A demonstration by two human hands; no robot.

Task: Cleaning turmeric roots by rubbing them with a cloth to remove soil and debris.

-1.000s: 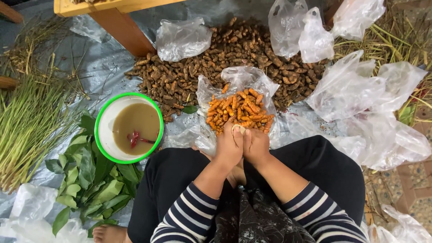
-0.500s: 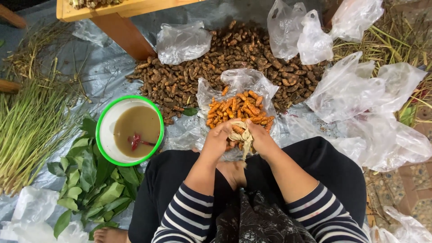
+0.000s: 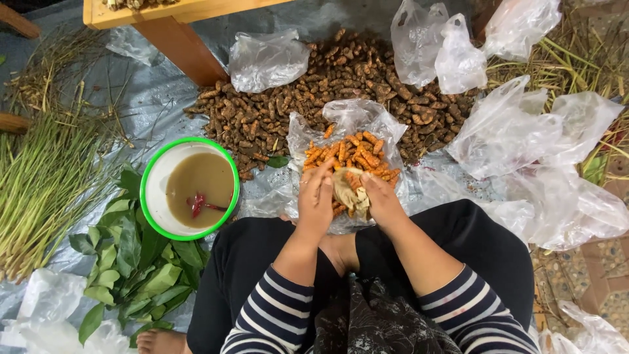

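My left hand (image 3: 316,200) and my right hand (image 3: 382,200) are closed on either side of a small pale wad of plastic wrap (image 3: 345,189), held between them. Just beyond my fingers lies a heap of peeled orange roots (image 3: 354,152) on an open clear plastic bag (image 3: 360,118). Behind that spreads a big pile of brown unpeeled roots (image 3: 327,92) on the grey sheet. I sit with my legs folded, in dark trousers and striped sleeves.
A green-rimmed white bowl (image 3: 157,190) of brown liquid with a red thing in it stands to the left. Green leaves (image 3: 128,262) and long grass stalks (image 3: 39,190) lie further left. Crumpled clear bags (image 3: 524,137) fill the right. A wooden table leg (image 3: 180,46) is at the top.
My hands, pressed together a second ago, have drawn apart slightly and moved forward toward the orange roots, and the pale plastic wad now shows between them.
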